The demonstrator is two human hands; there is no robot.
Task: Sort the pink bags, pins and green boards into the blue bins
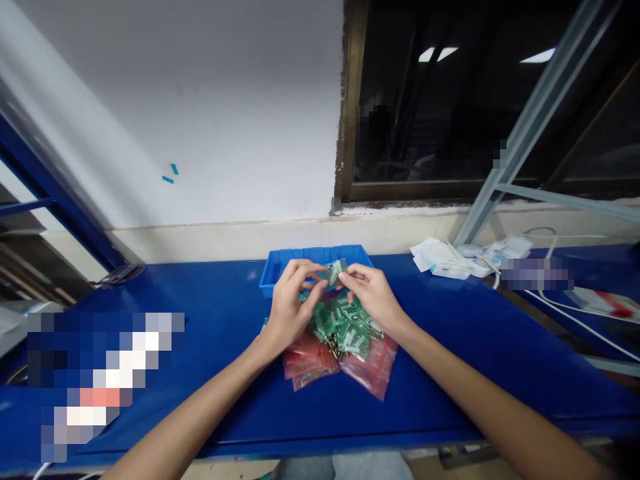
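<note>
Between my two hands is a small clear greenish plastic bag, its contents too small to make out. My left hand pinches its left side with thumb and fingers. On the other side, my right hand grips the bag's right edge. Below them lies a heap of small green-tinted bags, with metal pieces showing among them. Red translucent zip bags stick out from under the heap towards me. Just behind my hands stands a blue divided bin, partly hidden by my left hand.
All this is on a blue table against a wall. White packets and cables lie at the back right. A blurred-out long object lies on the left. A grey metal post rises at the right, before a dark window.
</note>
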